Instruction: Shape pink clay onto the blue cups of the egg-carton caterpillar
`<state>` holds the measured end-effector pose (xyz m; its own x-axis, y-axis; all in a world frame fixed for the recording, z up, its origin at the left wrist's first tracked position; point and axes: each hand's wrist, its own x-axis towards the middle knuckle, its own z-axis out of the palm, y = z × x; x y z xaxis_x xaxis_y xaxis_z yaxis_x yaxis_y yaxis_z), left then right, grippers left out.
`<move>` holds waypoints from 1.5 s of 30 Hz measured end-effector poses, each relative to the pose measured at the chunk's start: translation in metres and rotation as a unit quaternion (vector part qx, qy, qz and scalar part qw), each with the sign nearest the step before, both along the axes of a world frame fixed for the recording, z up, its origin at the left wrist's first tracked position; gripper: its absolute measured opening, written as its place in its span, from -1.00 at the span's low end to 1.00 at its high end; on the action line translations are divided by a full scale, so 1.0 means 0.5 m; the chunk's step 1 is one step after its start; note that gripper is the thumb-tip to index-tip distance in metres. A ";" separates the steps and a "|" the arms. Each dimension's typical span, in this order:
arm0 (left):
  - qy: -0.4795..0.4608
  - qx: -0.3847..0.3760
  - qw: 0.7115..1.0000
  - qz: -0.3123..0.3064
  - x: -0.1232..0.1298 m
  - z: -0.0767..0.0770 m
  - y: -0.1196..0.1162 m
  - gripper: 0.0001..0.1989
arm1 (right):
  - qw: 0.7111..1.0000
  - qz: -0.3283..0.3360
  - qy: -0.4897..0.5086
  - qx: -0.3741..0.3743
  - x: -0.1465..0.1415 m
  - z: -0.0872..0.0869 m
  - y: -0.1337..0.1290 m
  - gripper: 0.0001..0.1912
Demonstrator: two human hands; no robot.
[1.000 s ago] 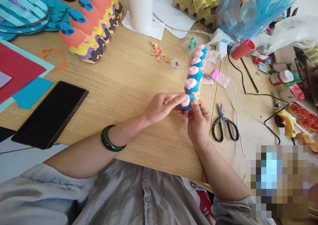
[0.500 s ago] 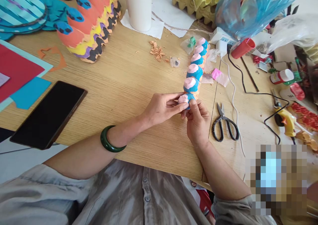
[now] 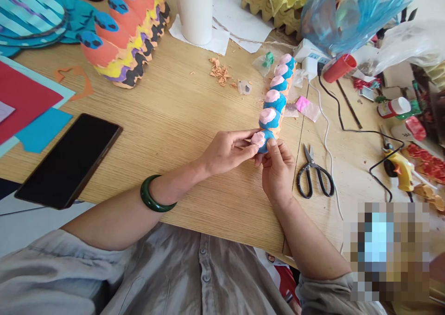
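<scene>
The pale wood-grain counter (image 3: 174,120) was crowded with craft materials. At its far left stood a large scalloped craft piece (image 3: 121,41) in orange, yellow, purple and black, tipped with blue spots, beside striped teal cut-outs (image 3: 28,14). Nearer the person lay red and teal card sheets (image 3: 24,92) and a black smartphone (image 3: 66,160). Along the far edge were a blue plastic bag (image 3: 358,9), yellow egg trays (image 3: 274,0), a white bottle (image 3: 193,9) and a white power strip (image 3: 309,51). To the right lay a yellow glue gun (image 3: 396,166) on a black cord and black-handled scissors (image 3: 313,176), just beside the right hand (image 3: 278,173).

A long strip of humps (image 3: 274,106), covered in blue and pink clay over an orange base, ran up the counter from between the hands, its far end near the power strip. The left hand (image 3: 225,152), with a dark green bangle (image 3: 153,194) on its wrist, had its fingers extended and pressed against a pink clay lump (image 3: 257,139) on the nearest hump. The right hand's thumb and fingers pinched that same blue hump from below. Small shavings (image 3: 219,72) lay on the counter, well apart from the hands.
</scene>
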<state>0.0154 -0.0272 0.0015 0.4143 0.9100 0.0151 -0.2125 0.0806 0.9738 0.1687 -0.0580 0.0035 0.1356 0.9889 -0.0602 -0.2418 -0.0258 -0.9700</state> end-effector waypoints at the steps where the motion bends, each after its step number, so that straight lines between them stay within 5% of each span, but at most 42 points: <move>1: -0.010 -0.009 1.000 -0.004 0.000 0.005 0.001 -0.45 | 1.000 -0.001 0.000 0.000 0.001 -0.001 0.001 -0.57; 11: -0.195 -0.200 0.960 -0.009 0.003 0.013 0.013 -0.66 | 0.996 0.003 -0.053 0.068 0.002 -0.014 -0.004 -0.64; 18: -0.216 -0.163 0.962 -0.047 0.003 0.018 0.012 -0.82 | 0.990 0.012 -0.098 0.097 0.007 -0.015 -0.010 -0.67; 27: -0.174 -0.137 0.974 -0.048 0.008 0.006 0.015 -0.68 | 0.994 0.007 -0.093 0.054 0.004 -0.011 -0.011 -0.65; 45: 0.065 0.013 0.997 0.034 -0.005 -0.016 0.006 -0.46 | 0.998 0.023 -0.058 0.001 0.000 -0.011 -0.010 -0.63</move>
